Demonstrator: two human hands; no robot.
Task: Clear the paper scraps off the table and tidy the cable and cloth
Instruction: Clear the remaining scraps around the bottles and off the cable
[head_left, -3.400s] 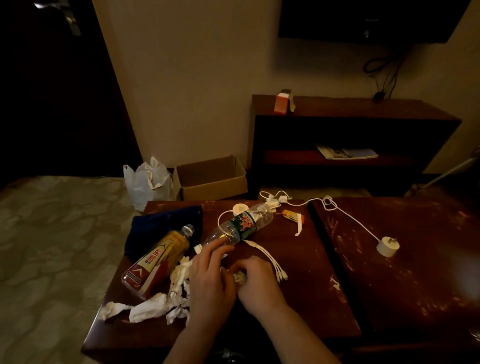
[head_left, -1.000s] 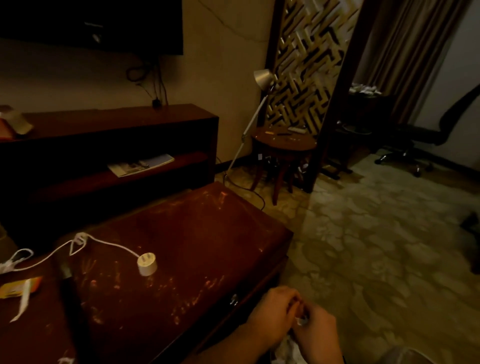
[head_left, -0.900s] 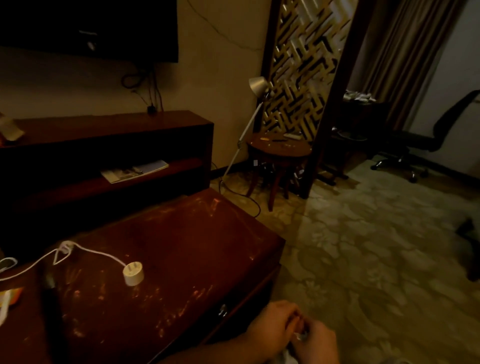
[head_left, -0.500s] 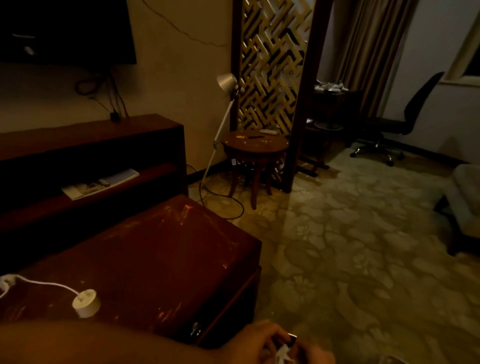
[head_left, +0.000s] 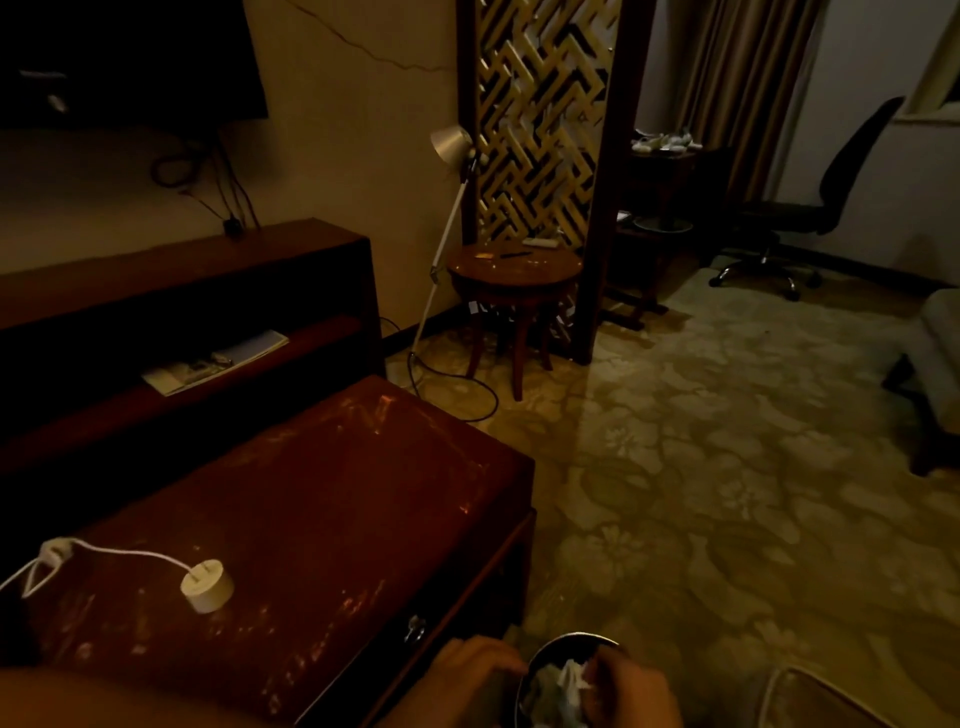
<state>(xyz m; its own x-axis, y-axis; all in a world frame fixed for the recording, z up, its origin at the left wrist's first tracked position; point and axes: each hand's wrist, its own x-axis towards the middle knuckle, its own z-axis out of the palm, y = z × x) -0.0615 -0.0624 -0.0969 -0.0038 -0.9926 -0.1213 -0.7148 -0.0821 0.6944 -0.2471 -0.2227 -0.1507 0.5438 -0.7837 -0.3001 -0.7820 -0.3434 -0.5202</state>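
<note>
1. Newly seen, bottom centre: a bin (head_left: 571, 637) beside the bench (head_left: 337, 493) edge.
2. Over it, paper scraps (head_left: 569, 678) are pinched by the right grip (head_left: 634, 693); left grip (head_left: 467, 680) unclear.
3. Lower left, the cable (head_left: 207, 586) is seen.

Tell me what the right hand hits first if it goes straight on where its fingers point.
Probably the paper scraps lying in the bin: the right hand pinches a white scrap just over its rim and aims down into it. Depth is unclear.

Left hand (head_left: 470, 680) beside right hand (head_left: 636, 696); right fingers (head_left: 605, 670) pinching paper scraps (head_left: 569, 678).
</note>
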